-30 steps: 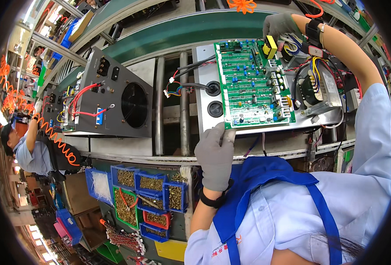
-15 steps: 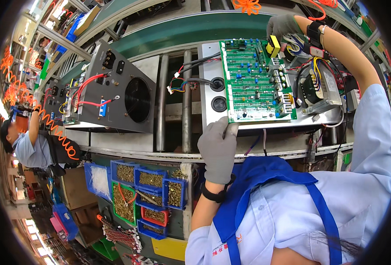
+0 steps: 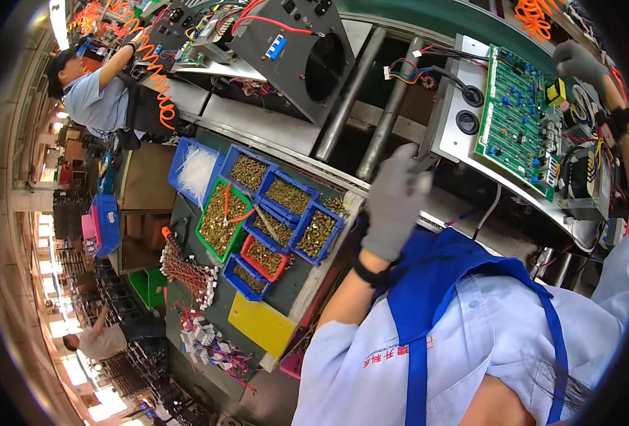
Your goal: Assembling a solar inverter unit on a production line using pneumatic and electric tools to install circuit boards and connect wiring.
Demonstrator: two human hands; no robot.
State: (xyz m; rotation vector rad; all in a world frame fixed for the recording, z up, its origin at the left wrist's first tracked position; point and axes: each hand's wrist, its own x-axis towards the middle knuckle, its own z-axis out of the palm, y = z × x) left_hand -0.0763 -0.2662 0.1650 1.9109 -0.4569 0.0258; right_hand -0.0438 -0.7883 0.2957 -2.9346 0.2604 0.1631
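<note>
A green circuit board (image 3: pixel 520 117) with many small parts lies on a metal chassis (image 3: pixel 451 145) on the roller line at the right. My left hand (image 3: pixel 397 202), in a grey glove, is at the near left corner of the chassis. Its fingers are apart and hold nothing that shows. Beyond the far right of the board is my right hand (image 3: pixel 582 62), gloved too, its fingers bent and partly hidden. A transformer with coloured wires (image 3: pixel 583 174) sits beside the board. Loose cables with a white connector (image 3: pixel 391 73) stick out from the chassis's left side.
A dark housing with a fan (image 3: pixel 326 67) stands left on the line, past bare steel rollers (image 3: pixel 387 117). Blue, green and red bins of screws (image 3: pixel 223 221) sit on the near bench. A co-worker (image 3: pixel 94 99) stands far left, near an orange coiled hose (image 3: pixel 155 99).
The view has swung left, so the scene sits further right and tilted. My left hand has come off the board's near edge. My right hand still stays on the far side.
</note>
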